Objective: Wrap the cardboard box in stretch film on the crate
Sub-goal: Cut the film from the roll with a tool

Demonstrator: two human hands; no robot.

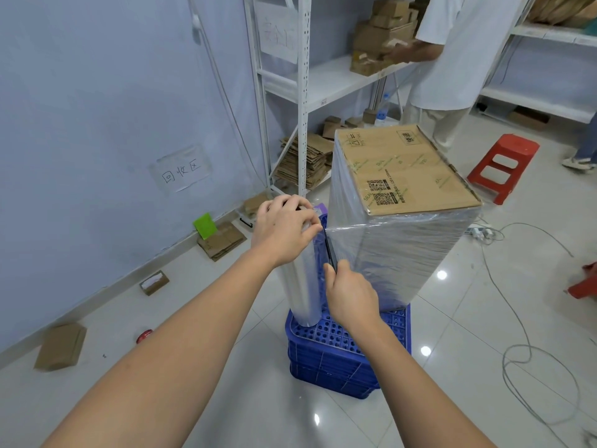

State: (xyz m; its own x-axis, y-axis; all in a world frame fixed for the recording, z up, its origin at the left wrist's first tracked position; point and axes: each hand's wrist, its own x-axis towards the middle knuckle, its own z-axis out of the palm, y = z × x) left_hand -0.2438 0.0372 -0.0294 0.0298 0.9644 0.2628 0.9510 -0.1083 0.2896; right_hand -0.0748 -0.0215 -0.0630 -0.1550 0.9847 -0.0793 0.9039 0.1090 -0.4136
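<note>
A tall cardboard box (403, 166) stands upright on a blue perforated crate (336, 357). Its sides are covered in stretch film; the top is bare cardboard. A roll of stretch film (302, 286) stands upright on the crate's left part, joined to the box by a short span of film. My left hand (284, 231) grips the top of the roll. My right hand (352, 295) holds a thin dark blade-like tool (329, 250) against the film between roll and box.
A white shelf rack (303, 92) with cardboard stacks stands behind. A person in white (452, 53) works at the shelves. A red stool (502, 166) sits at right. Grey cable (523, 350) loops over the floor at right. Small boxes (59, 345) lie along the left wall.
</note>
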